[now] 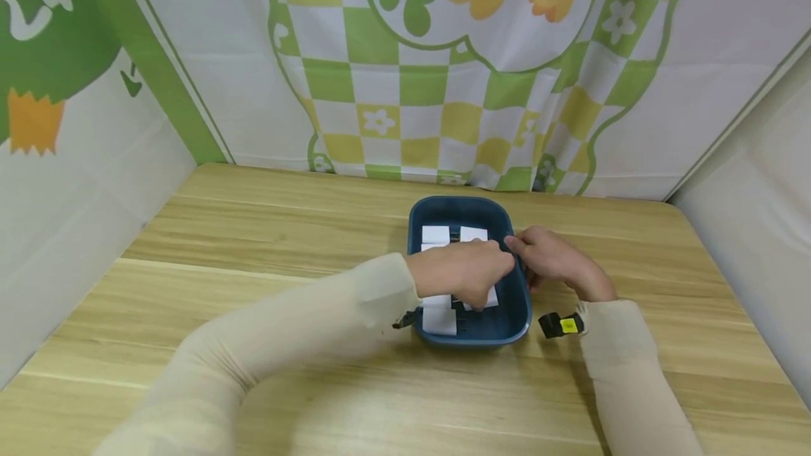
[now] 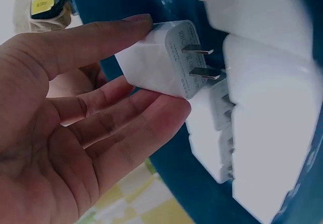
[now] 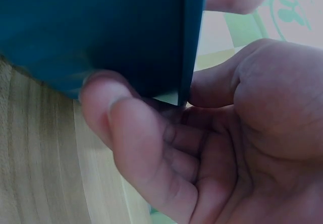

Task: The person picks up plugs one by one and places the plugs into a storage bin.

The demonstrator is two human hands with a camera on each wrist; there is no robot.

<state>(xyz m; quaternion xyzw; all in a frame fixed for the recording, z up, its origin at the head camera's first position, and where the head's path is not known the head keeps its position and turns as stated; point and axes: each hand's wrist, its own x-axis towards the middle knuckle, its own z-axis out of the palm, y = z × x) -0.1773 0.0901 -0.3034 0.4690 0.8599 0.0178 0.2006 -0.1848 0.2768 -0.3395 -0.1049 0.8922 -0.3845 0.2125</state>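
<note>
My left hand (image 1: 465, 269) reaches over the blue plastic bin (image 1: 472, 340). Between thumb and fingertips it pinches a white charger plug (image 2: 151, 57), whose two flat metal prongs stick out away from the palm. Beside it in the left wrist view, more white charger plugs (image 2: 272, 113) line up inside the bin in two rows, prongs facing inward. At the bin's right side, my right hand (image 1: 554, 259) holds the wall, its thumb at the rim and its curled fingers against the outside, as the right wrist view shows. My left hand hides part of the rows in the head view.
The bin stands on a wooden table (image 1: 222, 245). A patterned curtain (image 1: 405, 111) hangs behind the table's back edge, with white sheeting at both sides. A black wrist camera with a yellow label (image 1: 568, 325) sits by the right cuff.
</note>
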